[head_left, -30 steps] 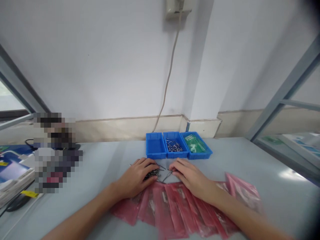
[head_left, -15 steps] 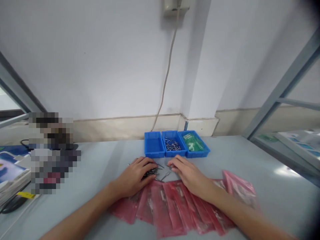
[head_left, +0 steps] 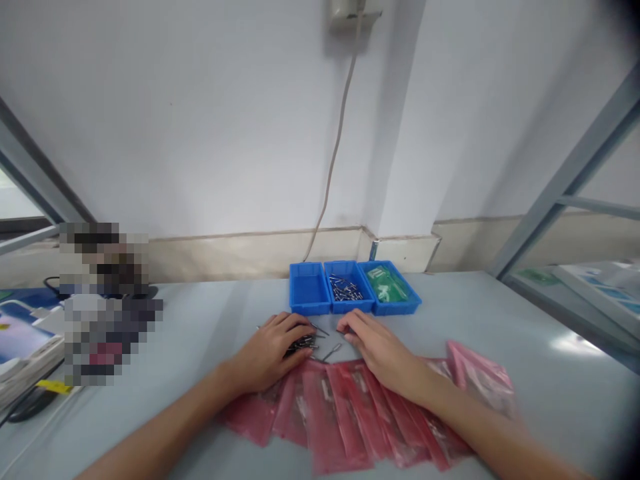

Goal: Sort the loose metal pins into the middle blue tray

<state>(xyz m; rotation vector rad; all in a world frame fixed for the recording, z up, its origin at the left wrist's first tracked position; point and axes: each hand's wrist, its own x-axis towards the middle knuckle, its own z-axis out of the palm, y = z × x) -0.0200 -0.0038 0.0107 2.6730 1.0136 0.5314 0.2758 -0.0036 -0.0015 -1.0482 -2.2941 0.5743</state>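
Note:
My left hand (head_left: 273,350) rests on the table, its fingers and thumb curved around a pile of small dark metal pins (head_left: 300,345). Part of that pile is hidden under the palm. A few thin pins poke out past the fingertips, and one loose metal pin (head_left: 333,351) lies between my two hands. My right hand (head_left: 377,347) lies to the right with its fingers curled and pressed together at the tips; whatever they hold, if anything, is hidden. Beneath my wrists, several pink plastic bags (head_left: 337,427) are fanned out and overlapping, with small parts inside.
Behind my hands stand three blue trays: an empty left tray (head_left: 309,287), a middle tray (head_left: 350,309) of metal parts and a right tray (head_left: 397,309) with a green bag. At far left are a pixelated area, cables and a black computer mouse (head_left: 33,405).
The view has shifted very slightly. Both hands, the pins and the bags look the same as before.

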